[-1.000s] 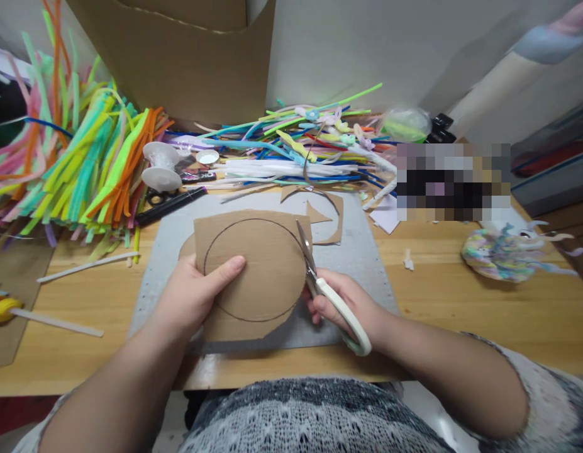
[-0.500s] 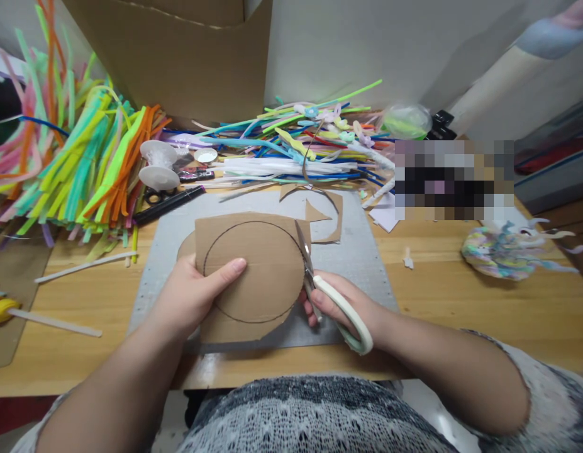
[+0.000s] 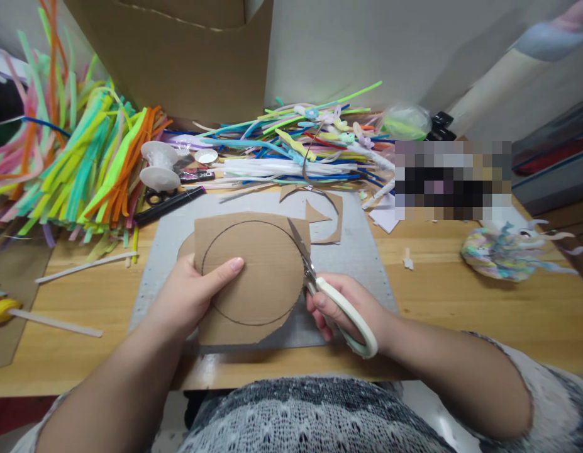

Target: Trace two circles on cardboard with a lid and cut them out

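A piece of cardboard with a circle drawn on it is held over a grey cutting mat. My left hand grips its left side, thumb on top and the other fingers hidden beneath. Closed around the white handles of the scissors is my right hand, at the cardboard's right edge. The scissor blades lie over the right part of the drawn line. Under the cardboard's left side another brown piece peeks out.
Cardboard scraps lie at the mat's back right. Pipe cleaners stretch behind it, with bundles at left. A wire spool and black marker sit back left; a pastel fuzzy item lies right.
The scissors have tilted, their tips shifting left over the cardboard. My right hand has moved slightly right with the handles, while my left hand keeps its hold.
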A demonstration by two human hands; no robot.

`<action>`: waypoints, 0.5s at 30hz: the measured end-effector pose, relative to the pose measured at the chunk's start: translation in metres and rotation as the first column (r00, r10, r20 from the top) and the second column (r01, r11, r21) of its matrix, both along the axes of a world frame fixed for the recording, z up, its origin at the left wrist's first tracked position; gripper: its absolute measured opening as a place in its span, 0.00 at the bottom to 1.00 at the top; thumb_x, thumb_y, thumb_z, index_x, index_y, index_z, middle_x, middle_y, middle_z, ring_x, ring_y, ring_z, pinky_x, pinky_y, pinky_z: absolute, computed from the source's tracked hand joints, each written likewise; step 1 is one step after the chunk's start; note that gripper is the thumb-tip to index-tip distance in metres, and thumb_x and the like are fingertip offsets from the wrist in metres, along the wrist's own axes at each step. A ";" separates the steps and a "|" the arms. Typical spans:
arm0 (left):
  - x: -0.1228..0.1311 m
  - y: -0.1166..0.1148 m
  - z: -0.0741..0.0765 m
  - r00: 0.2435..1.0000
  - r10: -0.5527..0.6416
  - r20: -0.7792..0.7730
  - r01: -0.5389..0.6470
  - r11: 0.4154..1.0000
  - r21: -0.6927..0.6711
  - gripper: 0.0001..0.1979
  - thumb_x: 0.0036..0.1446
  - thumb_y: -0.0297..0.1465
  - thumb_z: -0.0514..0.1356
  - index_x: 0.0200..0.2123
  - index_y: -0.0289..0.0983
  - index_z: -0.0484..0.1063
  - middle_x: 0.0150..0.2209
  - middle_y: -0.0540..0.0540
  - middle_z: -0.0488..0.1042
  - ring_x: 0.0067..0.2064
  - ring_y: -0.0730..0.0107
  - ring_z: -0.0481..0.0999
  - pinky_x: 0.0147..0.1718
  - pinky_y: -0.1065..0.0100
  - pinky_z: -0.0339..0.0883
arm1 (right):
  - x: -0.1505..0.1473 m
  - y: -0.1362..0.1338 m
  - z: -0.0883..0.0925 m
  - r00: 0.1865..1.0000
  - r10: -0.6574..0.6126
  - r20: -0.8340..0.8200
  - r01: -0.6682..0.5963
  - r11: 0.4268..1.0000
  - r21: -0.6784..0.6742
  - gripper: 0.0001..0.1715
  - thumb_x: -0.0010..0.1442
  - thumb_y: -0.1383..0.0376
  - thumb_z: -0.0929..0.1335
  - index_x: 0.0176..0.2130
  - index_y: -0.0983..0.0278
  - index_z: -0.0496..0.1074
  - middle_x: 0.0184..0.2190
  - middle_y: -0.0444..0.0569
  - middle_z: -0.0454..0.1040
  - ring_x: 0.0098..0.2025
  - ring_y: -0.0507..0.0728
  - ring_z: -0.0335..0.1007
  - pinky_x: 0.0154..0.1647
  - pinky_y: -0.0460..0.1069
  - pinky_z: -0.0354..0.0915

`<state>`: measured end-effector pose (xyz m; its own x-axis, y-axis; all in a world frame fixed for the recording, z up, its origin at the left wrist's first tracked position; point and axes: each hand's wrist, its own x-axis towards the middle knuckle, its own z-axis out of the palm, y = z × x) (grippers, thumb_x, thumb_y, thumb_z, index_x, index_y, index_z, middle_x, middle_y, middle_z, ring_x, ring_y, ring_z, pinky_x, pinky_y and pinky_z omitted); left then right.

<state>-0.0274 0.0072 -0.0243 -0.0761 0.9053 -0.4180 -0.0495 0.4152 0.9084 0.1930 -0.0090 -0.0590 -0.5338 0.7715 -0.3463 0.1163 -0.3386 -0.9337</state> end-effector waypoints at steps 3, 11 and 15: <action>-0.001 0.000 0.000 1.000 0.010 0.004 -0.010 1.000 -0.003 0.21 0.38 0.39 0.70 0.36 0.35 0.76 0.30 0.41 0.79 0.37 0.50 0.78 0.30 0.63 0.75 | -0.001 -0.001 0.001 1.000 0.003 0.000 -0.003 1.000 0.006 0.28 0.53 0.42 0.63 0.24 0.64 0.59 0.14 0.38 0.61 0.14 0.45 0.59 0.13 0.41 0.52; 0.002 -0.002 0.008 1.000 0.023 -0.018 -0.023 1.000 -0.013 0.21 0.40 0.38 0.69 0.39 0.36 0.74 0.32 0.42 0.79 0.36 0.52 0.79 0.30 0.63 0.75 | -0.001 -0.001 0.004 1.000 -0.001 0.006 0.001 1.000 -0.025 0.28 0.51 0.42 0.65 0.24 0.63 0.58 0.13 0.36 0.59 0.12 0.45 0.57 0.10 0.41 0.49; 0.001 -0.001 0.008 1.000 0.013 -0.015 -0.013 1.000 -0.001 0.21 0.40 0.37 0.69 0.39 0.36 0.73 0.33 0.43 0.79 0.34 0.53 0.79 0.28 0.65 0.75 | 0.000 -0.001 0.004 1.000 0.006 0.006 -0.005 0.999 -0.036 0.28 0.51 0.42 0.65 0.23 0.63 0.58 0.12 0.36 0.59 0.12 0.44 0.57 0.10 0.40 0.48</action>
